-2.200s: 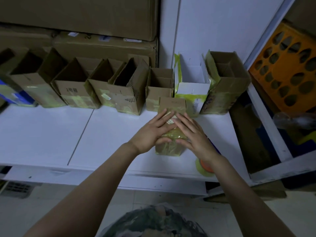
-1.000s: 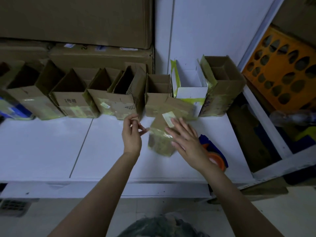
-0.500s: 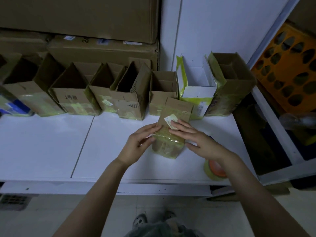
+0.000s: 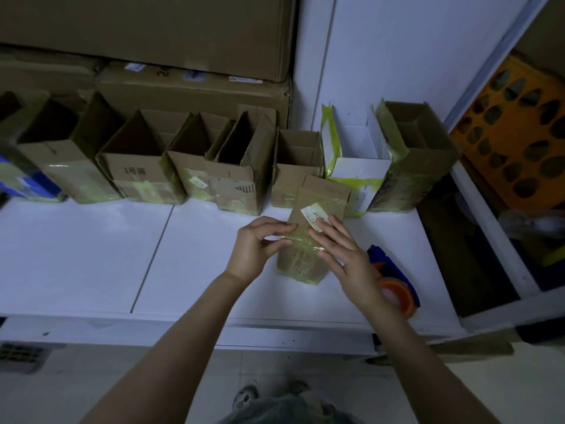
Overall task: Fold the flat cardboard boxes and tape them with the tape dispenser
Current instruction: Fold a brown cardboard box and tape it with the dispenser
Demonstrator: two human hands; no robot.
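Left hand (image 4: 255, 247): pinching the small box's (image 4: 324, 194) left edge, fingers curling over the top, thumb on the side.
Right hand (image 4: 347, 252): pressing flat on the taped top, fingertips now reaching the white label (image 4: 310, 212) instead of lying crosswise.
Small box: sitting tilted between both sets of fingers, same spot as before.
Tape dispenser (image 4: 394, 289): lying just behind the right palm, blue part peeking out more now.

This looks like a storeroom or packing corner. Big cartons (image 4: 195, 96) are stacked at 11 o'clock behind a row of small taped boxes (image 4: 137, 166) on a white bench (image 4: 91, 255). An orange plastic crate (image 4: 513, 142) sits at 2 o'clock and a tape dispenser (image 4: 394, 289) at 4 o'clock.
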